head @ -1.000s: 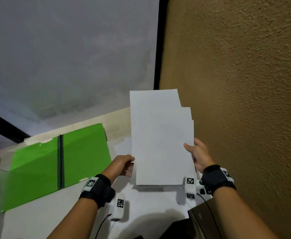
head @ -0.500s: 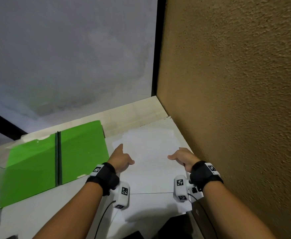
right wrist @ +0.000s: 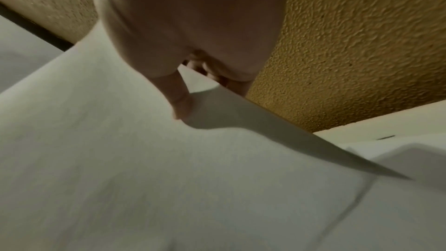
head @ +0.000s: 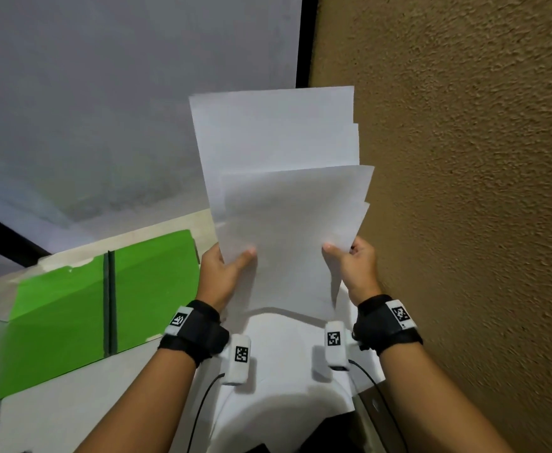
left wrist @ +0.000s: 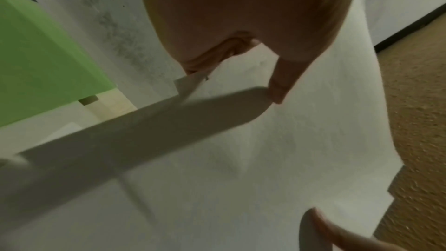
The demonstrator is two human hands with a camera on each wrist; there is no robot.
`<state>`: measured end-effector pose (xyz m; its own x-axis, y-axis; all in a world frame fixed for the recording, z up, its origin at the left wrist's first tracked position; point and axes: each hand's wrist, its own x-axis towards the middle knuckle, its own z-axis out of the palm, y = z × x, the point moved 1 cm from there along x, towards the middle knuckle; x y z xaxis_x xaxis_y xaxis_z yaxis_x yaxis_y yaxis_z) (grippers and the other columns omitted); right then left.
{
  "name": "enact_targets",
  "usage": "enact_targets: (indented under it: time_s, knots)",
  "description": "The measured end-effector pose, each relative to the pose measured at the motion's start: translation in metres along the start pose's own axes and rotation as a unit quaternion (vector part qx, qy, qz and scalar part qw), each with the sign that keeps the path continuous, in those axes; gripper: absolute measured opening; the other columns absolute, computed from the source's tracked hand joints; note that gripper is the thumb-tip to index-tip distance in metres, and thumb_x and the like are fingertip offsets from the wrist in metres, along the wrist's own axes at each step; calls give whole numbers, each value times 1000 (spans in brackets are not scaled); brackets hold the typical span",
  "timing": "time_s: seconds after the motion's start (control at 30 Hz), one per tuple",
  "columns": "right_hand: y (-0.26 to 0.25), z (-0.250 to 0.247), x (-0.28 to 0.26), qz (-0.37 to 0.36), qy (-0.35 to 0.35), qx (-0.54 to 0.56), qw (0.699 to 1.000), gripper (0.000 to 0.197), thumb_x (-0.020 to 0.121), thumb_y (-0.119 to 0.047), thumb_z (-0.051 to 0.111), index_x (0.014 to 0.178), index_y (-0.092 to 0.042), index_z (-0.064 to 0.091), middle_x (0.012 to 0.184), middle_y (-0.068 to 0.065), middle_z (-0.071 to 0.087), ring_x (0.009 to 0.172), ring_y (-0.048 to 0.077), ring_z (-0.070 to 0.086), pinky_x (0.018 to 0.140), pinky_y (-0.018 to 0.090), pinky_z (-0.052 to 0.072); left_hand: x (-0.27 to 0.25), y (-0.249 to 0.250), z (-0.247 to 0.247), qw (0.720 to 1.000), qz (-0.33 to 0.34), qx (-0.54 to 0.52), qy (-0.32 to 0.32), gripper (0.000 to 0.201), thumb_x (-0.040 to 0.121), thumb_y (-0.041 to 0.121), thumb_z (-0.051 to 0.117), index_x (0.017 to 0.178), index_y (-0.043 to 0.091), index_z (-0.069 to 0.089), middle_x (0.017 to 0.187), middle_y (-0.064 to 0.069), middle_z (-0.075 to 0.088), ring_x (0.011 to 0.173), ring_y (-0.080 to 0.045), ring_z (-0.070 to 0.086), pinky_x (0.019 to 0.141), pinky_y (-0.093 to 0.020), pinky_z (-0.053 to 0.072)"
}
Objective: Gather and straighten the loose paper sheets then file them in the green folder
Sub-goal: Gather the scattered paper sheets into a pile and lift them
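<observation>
I hold a stack of white paper sheets (head: 281, 191) upright above the table, its top edges staggered and uneven. My left hand (head: 225, 269) grips the stack's left edge, thumb on the front face. My right hand (head: 353, 259) grips the right edge the same way. The left wrist view shows the left thumb pressing the sheets (left wrist: 265, 159) with fingers behind them; the right wrist view shows the right thumb on the paper (right wrist: 144, 159). The green folder (head: 94, 308) lies open on the table to the left, with a dark spine strip down its middle (left wrist: 36, 45).
A rough tan wall (head: 464, 191) stands close on the right, beside the sheets. A grey-white wall (head: 104, 109) rises behind the table (head: 72, 413). More white paper (head: 284, 361) lies flat under my hands. A dark object (head: 376, 407) sits at the table's near right.
Half a second ago the sheets lay flat on the table under both hands. Now both hands have raised them upright again, higher than a second ago, with the tops fanned apart.
</observation>
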<state>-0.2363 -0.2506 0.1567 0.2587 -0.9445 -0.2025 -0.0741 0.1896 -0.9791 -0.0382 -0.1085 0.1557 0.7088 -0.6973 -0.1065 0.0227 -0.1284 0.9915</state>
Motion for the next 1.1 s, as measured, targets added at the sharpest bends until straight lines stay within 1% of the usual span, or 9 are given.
enact_targets:
  time_s: [0.1,0.23,0.3,0.4,0.57,0.7,0.87,1.0,1.1]
  knots:
    - [-3,-4,1,70,-47,-23,996,30,87,15,64,103,-10,70,88,-3,74,74,7,69,58,15,55,9,-4,-5,998,-43,26,-29,20,87,2,72,106,8,70,93,4,73,75,-3,68,71,-21,53]
    - [11,-1,8,160,-113,-63,979,46,85,21,56,114,-12,69,117,10,73,100,24,70,87,37,57,15,-12,-3,984,-147,12,-101,44,86,-17,61,127,0,59,115,-9,69,81,-1,68,78,-21,59]
    - [16,5,6,144,-99,-41,984,49,83,20,52,108,-18,70,121,13,73,102,23,71,91,39,57,12,-12,1,988,-124,23,-89,45,87,-20,56,127,2,59,114,-5,69,79,4,67,76,-16,57]
    - [9,15,-10,47,-44,-3,998,47,87,15,48,112,-19,70,103,0,77,84,5,74,69,21,58,6,-8,10,998,-48,22,-28,36,87,-14,56,109,14,66,96,9,70,68,13,66,60,-5,49]
    - [5,18,-14,-57,38,22,997,40,85,16,62,99,-21,68,96,-7,73,79,-5,70,75,18,55,9,-13,11,998,11,14,57,9,86,5,70,92,11,73,86,5,72,78,-10,66,80,-37,57]
    - [12,17,-12,-60,58,35,996,36,87,12,65,97,-22,66,99,-4,73,86,4,70,83,24,58,8,-20,12,997,-7,-9,73,25,83,13,75,104,1,71,97,-2,73,88,-19,67,88,-36,53]
    - [28,18,-16,-6,57,51,997,30,86,9,69,90,-21,68,93,-5,73,83,7,70,82,26,54,2,-27,12,998,-13,-13,52,26,86,6,74,110,15,68,108,-3,75,102,-20,70,93,-34,54]
    - [39,17,-21,38,36,67,996,34,83,14,68,87,-20,70,87,-6,73,73,4,71,63,12,54,-2,-37,11,998,-51,-14,46,36,83,0,75,116,13,67,111,-3,74,105,-22,70,99,-43,53]
    - [42,15,-24,54,24,60,996,30,84,11,69,80,-19,70,83,-3,72,77,17,69,63,16,55,-4,-40,8,996,-69,-28,54,37,80,-7,74,107,17,68,103,3,74,92,-9,72,94,-38,55]
